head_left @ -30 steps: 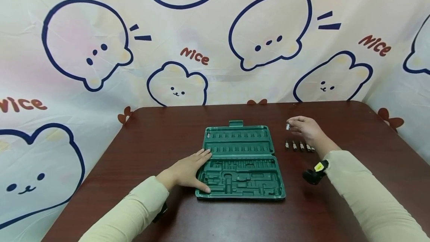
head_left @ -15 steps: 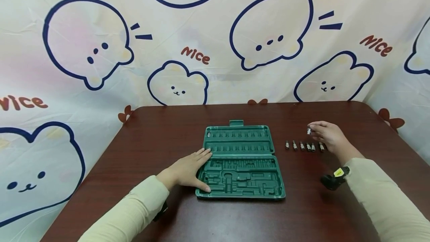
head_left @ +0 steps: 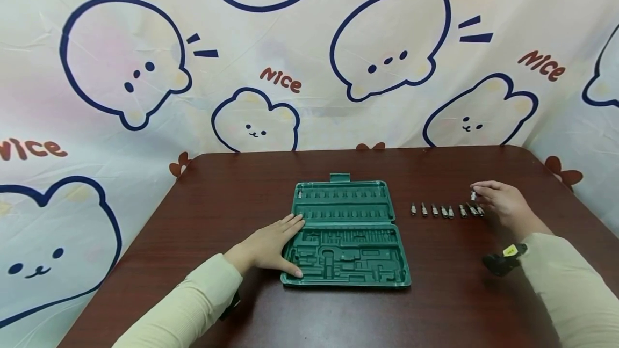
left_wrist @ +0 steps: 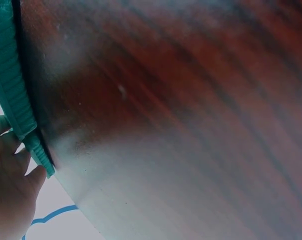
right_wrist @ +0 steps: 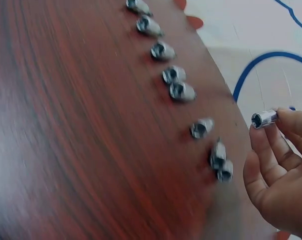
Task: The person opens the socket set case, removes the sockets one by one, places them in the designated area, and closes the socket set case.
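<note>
Between the thumb and fingertips of my right hand [head_left: 508,205] a small silver socket [right_wrist: 264,119] is pinched, held above the table. Below and to the left of that hand, several metal sockets [head_left: 434,210] stand in an uneven row; in the right wrist view the sockets [right_wrist: 173,75] show open, hollow ends. My left hand [head_left: 268,246] rests with spread fingers on the left side of an opened green tool case [head_left: 345,251]. In the left wrist view the case's ribbed edge [left_wrist: 13,85] shows beside the fingers. A single socket [head_left: 300,195] sits in the lid's upper-left slot.
The dark brown wooden table [head_left: 232,187] carries the case in its middle. Behind it hangs a pale cloth [head_left: 314,111] printed with cartoon bears. A black wrist camera [head_left: 503,262] hangs under my right wrist.
My right hand has moved rightward along the row, carrying the pinched socket. More of the row's right-hand sockets show from behind it. My left hand and the case stay in place.
</note>
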A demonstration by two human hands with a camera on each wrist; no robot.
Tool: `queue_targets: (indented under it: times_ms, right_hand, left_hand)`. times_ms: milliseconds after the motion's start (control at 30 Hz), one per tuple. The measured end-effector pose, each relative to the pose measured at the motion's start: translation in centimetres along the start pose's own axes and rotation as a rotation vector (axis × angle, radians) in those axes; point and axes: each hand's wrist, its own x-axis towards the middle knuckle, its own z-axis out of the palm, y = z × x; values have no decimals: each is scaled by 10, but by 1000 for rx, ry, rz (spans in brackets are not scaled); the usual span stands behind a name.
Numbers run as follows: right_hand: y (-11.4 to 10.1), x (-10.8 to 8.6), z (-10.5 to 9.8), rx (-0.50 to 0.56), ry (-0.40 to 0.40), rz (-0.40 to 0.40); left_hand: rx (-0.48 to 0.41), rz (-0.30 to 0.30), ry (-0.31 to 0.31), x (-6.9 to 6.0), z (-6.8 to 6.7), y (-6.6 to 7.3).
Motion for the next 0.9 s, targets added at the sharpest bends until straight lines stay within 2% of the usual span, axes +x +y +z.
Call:
queue_targets:
  times_ms: [367, 467, 700, 900]
  right_hand:
    - [18, -4, -22, -149, 64, 4]
    - [18, -4, -22, -230, 58, -8]
    - [15, -1, -19, -514, 30, -20]
    - [13, 0, -16, -577, 44, -5]
  left_hand:
    - [-11, -5, -1, 0, 0, 0]
    - [-11, -8, -2, 0, 0, 0]
    - [-6, -7, 5, 1, 0, 0]
    - [-16, -1, 6, 1, 1, 0]
